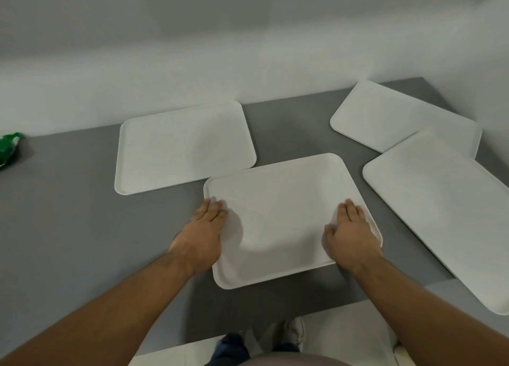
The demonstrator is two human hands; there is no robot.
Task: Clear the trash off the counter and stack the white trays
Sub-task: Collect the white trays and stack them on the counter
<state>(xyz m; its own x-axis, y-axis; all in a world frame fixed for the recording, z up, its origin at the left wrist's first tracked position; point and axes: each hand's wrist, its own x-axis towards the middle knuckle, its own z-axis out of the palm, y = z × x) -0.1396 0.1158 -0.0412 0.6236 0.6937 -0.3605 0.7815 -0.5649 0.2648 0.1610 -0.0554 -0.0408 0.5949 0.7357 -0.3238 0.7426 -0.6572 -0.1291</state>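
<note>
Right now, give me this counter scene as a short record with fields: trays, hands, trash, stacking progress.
trays: four white, all flat on the grey counter
near tray: under both hands
left tray: behind it, bare
back tray: partly under the right tray
left hand: on near tray's left edge
right hand: on its right edge
trash: green wrapper at far left
stacking: not yet started

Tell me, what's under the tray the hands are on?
The near tray lies on the grey counter, its far left corner overlapping the left tray. Both hands, left and right, hold its sides. Anything beneath it is hidden.
</note>
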